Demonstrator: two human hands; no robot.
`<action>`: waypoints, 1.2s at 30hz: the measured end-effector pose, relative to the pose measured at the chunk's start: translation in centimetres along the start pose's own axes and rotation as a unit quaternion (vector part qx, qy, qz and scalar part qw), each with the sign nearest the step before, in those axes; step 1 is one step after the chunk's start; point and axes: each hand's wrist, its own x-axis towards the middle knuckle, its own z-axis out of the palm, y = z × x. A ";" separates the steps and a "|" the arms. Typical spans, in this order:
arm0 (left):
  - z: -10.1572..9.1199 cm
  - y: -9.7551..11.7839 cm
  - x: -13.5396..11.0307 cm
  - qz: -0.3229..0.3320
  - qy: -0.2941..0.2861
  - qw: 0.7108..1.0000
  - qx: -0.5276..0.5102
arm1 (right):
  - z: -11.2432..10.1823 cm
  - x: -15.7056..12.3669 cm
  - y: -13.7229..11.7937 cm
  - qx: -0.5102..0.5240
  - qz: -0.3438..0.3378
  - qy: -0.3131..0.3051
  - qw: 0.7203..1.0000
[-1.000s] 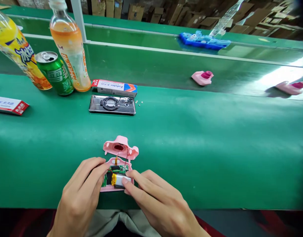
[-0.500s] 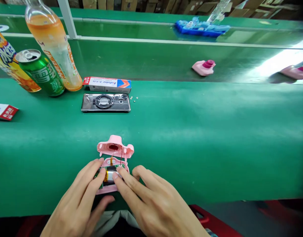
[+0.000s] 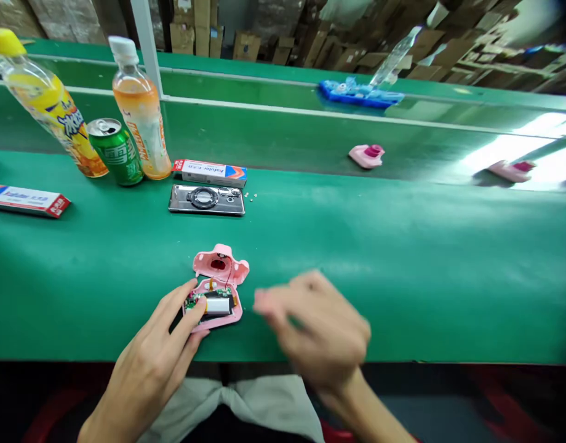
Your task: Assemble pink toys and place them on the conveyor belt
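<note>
An opened pink plastic case (image 3: pixel 234 315) lies on the green bench, with a circuit board and a silver battery (image 3: pixel 217 306) inside it. Its other pink half (image 3: pixel 239 271) rests just beyond, hollow side showing, joined to it by thin wires. My left hand (image 3: pixel 160 338) grips the case at its left side, thumb along the near edge and a fingertip on the battery's left end. To the right of the case, apart from it, my right hand (image 3: pixel 317 329) is raised with curled fingers. Motion blur smears it, so I cannot make out whether anything is between its fingertips.
Beyond the case lie a phone (image 3: pixel 207 200), a Kafuter box (image 3: pixel 211 173) and several tiny white bits. A second box (image 3: pixel 29 200) and a green can (image 3: pixel 115 152) between two drink bottles are at left. Pink parts (image 3: pixel 366 156) and a blue tray (image 3: pixel 361 95) sit farther back.
My right hand has lifted off the battery and moved right. My left hand remains on the case. The camera view has shifted, showing more of the bottles and the background.
</note>
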 end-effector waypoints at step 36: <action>-0.5 2.1 7.8 -0.178 0.357 0.699 -0.594 | -0.8 8.8 -4.2 0.162 0.046 -0.192 0.967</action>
